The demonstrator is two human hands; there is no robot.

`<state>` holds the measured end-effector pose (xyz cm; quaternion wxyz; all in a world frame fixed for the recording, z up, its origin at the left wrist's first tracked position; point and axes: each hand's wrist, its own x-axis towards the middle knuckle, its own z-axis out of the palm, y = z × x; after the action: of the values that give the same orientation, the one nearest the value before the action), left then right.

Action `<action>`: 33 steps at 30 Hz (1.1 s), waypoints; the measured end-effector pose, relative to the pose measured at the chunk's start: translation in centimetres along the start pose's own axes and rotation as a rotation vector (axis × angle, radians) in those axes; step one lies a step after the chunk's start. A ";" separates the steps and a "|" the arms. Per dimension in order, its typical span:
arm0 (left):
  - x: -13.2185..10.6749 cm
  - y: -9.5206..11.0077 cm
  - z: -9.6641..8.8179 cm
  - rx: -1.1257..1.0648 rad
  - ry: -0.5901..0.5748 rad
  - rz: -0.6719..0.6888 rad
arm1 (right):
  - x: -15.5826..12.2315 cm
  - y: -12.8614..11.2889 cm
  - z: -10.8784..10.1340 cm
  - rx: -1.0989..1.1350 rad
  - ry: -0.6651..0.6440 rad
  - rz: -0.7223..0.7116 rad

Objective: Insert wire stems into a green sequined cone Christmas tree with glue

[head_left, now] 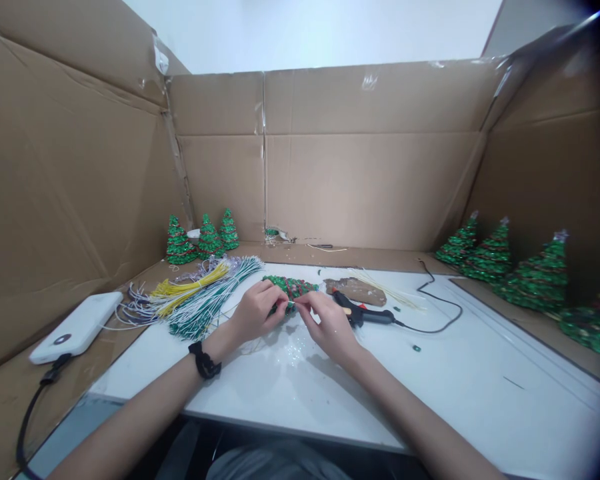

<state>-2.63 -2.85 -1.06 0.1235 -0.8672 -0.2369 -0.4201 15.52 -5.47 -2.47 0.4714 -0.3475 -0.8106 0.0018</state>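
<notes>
A small green tinsel Christmas tree (295,287) with red trim lies on its side on the white tabletop, just behind my hands. My left hand (259,310) pinches with thumb and forefinger close to the tree's near side, and the fingers partly cover it. Opposite it, my right hand (330,327) is also pinched. A short, thin whitish wire (291,304) with a bit of green runs between both sets of fingertips. To the right of my right hand lies a black glue gun (367,313), its nozzle end near a brown, stained slab (357,291).
Bundles of white-stemmed green wires (220,293) and yellow wires (190,288) lie left. A white power bank (77,327) with a cable stands beyond them. Finished trees line the left back (209,237) and right side (535,273). Cardboard walls (370,180) enclose the table.
</notes>
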 end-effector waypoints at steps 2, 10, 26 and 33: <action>0.0 -0.1 -0.1 -0.013 0.000 0.001 | 0.0 0.0 -0.2 -0.015 0.014 0.017; 0.0 0.1 0.0 -0.036 -0.032 0.002 | 0.0 0.0 -0.1 -0.013 0.041 0.037; -0.1 -0.1 0.3 -0.041 -0.020 0.025 | -0.2 -0.4 -0.4 -0.065 0.079 0.112; -0.2 -0.1 0.2 -0.042 -0.033 0.018 | -0.1 -0.8 -0.5 0.003 0.040 0.202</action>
<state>-2.63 -2.72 -1.33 0.1054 -0.8785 -0.2222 -0.4095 15.48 -6.28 -2.02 0.4853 -0.4267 -0.7620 0.0433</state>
